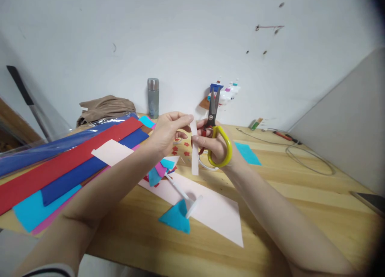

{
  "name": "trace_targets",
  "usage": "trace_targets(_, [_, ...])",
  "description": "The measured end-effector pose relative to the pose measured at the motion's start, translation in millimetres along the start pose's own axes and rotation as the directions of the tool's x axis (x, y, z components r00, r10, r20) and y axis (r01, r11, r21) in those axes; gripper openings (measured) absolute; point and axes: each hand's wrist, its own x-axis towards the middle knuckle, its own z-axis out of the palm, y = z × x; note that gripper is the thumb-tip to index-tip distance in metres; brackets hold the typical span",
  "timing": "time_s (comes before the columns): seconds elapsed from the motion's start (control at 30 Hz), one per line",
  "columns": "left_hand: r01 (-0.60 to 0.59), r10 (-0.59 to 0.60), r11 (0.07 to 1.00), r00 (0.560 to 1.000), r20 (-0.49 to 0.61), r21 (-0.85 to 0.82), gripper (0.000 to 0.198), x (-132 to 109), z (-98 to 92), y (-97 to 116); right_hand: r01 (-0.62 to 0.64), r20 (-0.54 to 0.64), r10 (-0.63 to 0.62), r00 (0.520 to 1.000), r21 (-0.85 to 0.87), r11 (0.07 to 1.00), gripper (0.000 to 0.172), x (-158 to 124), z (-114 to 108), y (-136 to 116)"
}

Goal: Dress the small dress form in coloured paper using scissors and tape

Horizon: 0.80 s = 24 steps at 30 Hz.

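Observation:
A narrow pale pink paper strip [195, 158] hangs upright in front of me, above the table. My left hand [173, 130] pinches its top end between thumb and fingers. In my right hand [215, 144] are scissors [220, 148] with yellow and red handles, blades pointing up and slightly apart. The thumb and fingertips of that same hand also grip the strip's middle. Below lie a large pale pink sheet [218, 212], a white stick [177, 187] and a blue triangle [178, 217]. Small red flower cut-outs [186, 153] lie behind the strip.
Long red [72, 160] and blue sheets are stacked at left, with a pale pink piece [112, 151] on top. A grey flask [153, 98] and brown cloth [106, 108] stand against the wall. A blue piece [248, 153] and a cable [313, 170] lie at right.

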Motion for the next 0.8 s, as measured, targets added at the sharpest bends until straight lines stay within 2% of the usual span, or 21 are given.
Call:
trace_targets(0.17, [0.048, -0.048, 0.999, 0.997, 0.059, -0.001, 0.036, 0, 0.7, 3, -0.001, 0.006, 0.001, 1.000, -0.007, 1.000, 0.045, 0, -3, -5])
trace_targets(0.33, [0.029, -0.044, 0.990, 0.994, 0.100, 0.141, 0.034, 1, -0.9, -2, 0.024, 0.001, -0.024, 1.000, -0.020, 1.000, 0.046, -1, -5, -6])
trace_targets(0.57, [-0.055, 0.059, 0.995, 0.997, -0.044, 0.085, 0.029, 3, -2.8, 6, -0.006, 0.018, 0.006, 1.000, -0.034, 0.999, 0.046, -1, -5, -7])
trace_targets(0.67, [-0.117, 0.121, 0.992, 0.985, -0.126, 0.040, 0.032, 6, -7.6, 15, 0.016, 0.019, -0.015, 1.000, -0.051, 0.999, 0.045, -1, -5, -6])
trace_targets(0.8, [-0.192, 0.188, 0.981, 0.966, -0.179, -0.003, 0.029, 10, -17.3, 25, 0.027, 0.051, -0.023, 0.998, -0.064, 0.998, 0.043, -1, -7, -6])
